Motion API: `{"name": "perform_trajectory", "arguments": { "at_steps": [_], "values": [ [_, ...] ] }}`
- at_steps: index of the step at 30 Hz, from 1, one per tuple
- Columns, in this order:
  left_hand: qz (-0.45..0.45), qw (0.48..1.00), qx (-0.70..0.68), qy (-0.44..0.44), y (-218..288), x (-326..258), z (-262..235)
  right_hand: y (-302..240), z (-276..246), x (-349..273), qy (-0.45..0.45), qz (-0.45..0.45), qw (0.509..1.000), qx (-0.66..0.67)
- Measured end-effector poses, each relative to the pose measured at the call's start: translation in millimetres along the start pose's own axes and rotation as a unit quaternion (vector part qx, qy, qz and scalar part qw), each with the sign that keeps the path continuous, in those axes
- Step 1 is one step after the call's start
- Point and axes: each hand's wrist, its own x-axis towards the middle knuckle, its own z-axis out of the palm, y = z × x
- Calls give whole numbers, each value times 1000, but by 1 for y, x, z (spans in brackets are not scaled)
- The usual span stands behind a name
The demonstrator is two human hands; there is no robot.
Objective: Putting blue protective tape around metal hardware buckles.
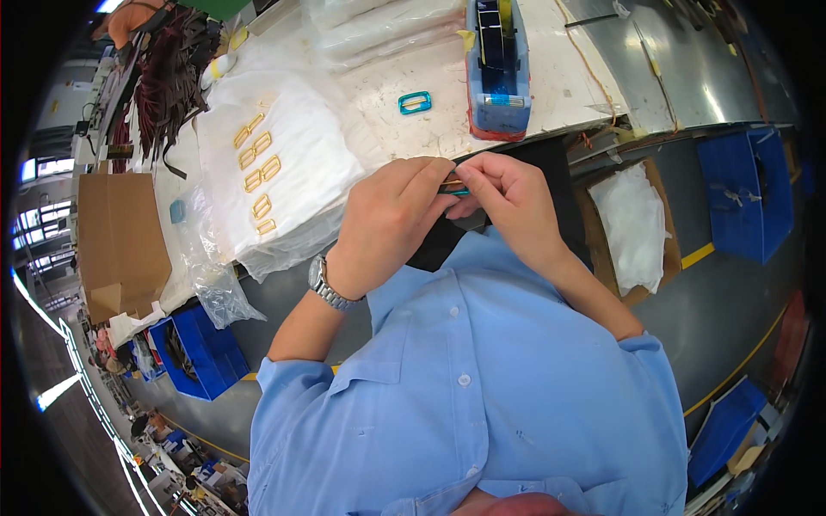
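While left hand point(387, 222) and right hand point(514, 203) pinch a small teal-and-gold piece point(462, 193), fingers nearly closed, twelve o'clock from the shirt point(422, 378), a slipping fingertip could drop it; fingers hide most.

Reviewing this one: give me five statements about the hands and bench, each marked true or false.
1. The left hand and right hand meet at a small gold-and-teal piece. True; fingers partly hide it.
2. The silver metal wristwatch is on the right wrist. False: this wristwatch is on the left wrist.
3. A teal rectangular buckle lies left of the blue plastic tape dispenser. True.
4. The gold rectangular buckles lie on brown cardboard. False: these gold buckles lie on white plastic sheeting.
5. The tape dispenser is in the left hand. False: it stands on the bench.
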Motion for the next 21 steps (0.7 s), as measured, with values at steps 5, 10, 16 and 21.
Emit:
{"name": "perform_trajectory", "arguments": {
  "at_steps": [5, 10, 16, 21],
  "values": [
    [-10, 997, 70, 28, -39, 27, -8, 7, -4, 10, -24, 62, 990, 127],
    [-23, 993, 112, 36, -83, 57, 4, 14, -13, -4, -42, 62, 995, 64],
    [-57, 992, 112, -8, -92, 53, 15, -35, -28, -21, 149, -118, 982, -13],
    [-72, 985, 79, 134, -73, 37, -3, -61, -57, 21, 197, -140, 946, -214]
  ]
}}
